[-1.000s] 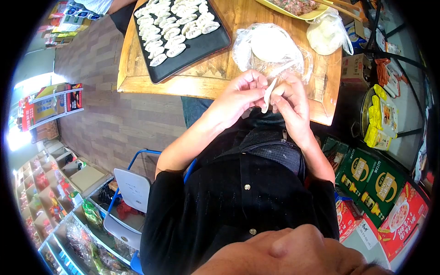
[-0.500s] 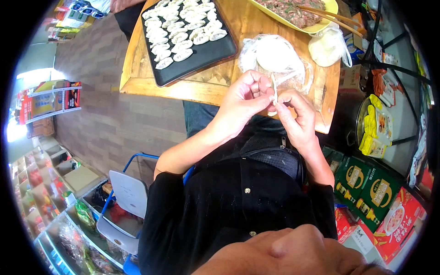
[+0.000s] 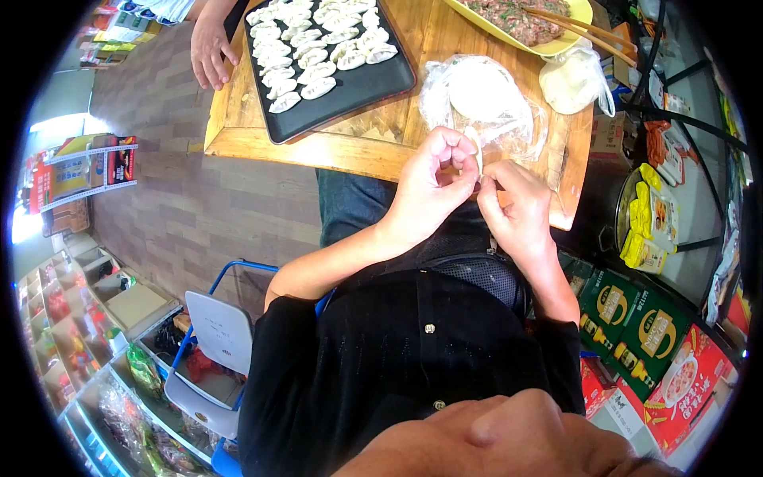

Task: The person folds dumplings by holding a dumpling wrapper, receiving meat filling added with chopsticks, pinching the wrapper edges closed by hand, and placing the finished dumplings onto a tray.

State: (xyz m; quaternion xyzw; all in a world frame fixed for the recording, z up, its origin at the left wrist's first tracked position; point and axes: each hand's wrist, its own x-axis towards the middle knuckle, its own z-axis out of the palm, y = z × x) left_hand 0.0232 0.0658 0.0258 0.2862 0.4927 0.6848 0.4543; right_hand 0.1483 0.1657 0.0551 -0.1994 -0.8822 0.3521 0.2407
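Note:
Just past the table's front edge, a pale folded dumpling (image 3: pixel 474 145) stands on edge between my two hands. My left hand (image 3: pixel 435 176) has its fingers curled round the dumpling's near side. With thumb and forefinger closed together, my right hand (image 3: pixel 517 205) pinches at its lower end. Fingers cover much of the dumpling. Right beyond the hands lies a stack of round white wrappers (image 3: pixel 481 89) in an opened clear plastic bag (image 3: pixel 528 131). Farther left, several rows of shaped dumplings (image 3: pixel 317 70) rest on a black tray (image 3: pixel 350 99).
A yellow bowl (image 3: pixel 584 16) of minced filling (image 3: pixel 517 20) with chopsticks (image 3: pixel 584 32) across it stands at the far right of the wooden table (image 3: pixel 334 143). A tied bag of dough (image 3: pixel 568 83) is beside it. Another person's hand (image 3: pixel 210 54) hangs by the table's left corner.
The other person's hand has come into view at the upper left. My right hand's fingers have shifted and closed more tightly at the dumpling's lower end.

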